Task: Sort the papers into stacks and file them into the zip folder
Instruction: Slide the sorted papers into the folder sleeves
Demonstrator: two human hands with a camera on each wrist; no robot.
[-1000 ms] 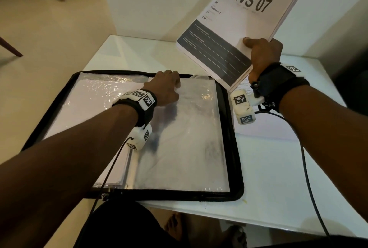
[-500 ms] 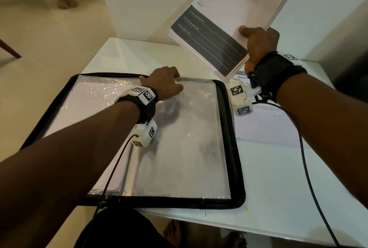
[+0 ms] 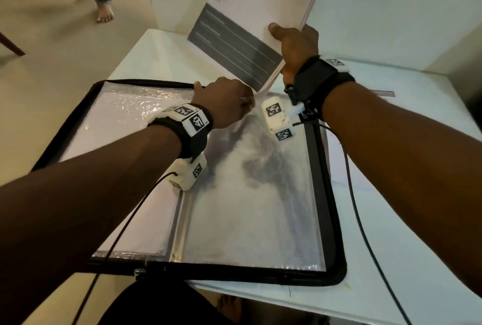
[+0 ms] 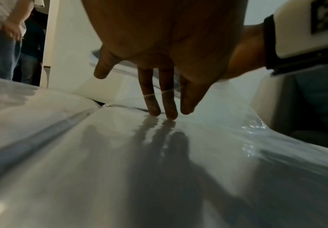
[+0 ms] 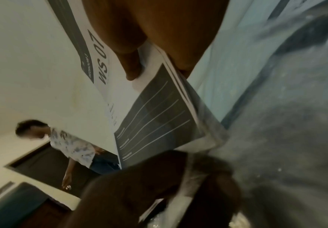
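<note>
stack point(image 3: 250, 11) held upper centre, pinched by R hand point(image 3: 294, 48) nr lower edge | sleeve point(image 3: 255, 194) mouth held apart by L hand point(image 3: 224, 103), fingers point(image 4: 152, 106) straight inside | folder point(image 3: 336, 220) centre | est: light, floppy; support low, edge-first.

Tilted "WS 07" paper stack point(image 3: 260, 6) above open black zip folder point(image 3: 336, 251), lower corner seemingly at its clear sleeve point(image 3: 250, 215)

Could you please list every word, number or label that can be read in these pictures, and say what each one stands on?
"WS 07": large print on the top sheet of the paper stack that the right hand holds.
Small lines under it and in its dark band: too blurred to read.
Sheet on the table: print too small to read.
Wristband markers: square codes, no words.
</note>
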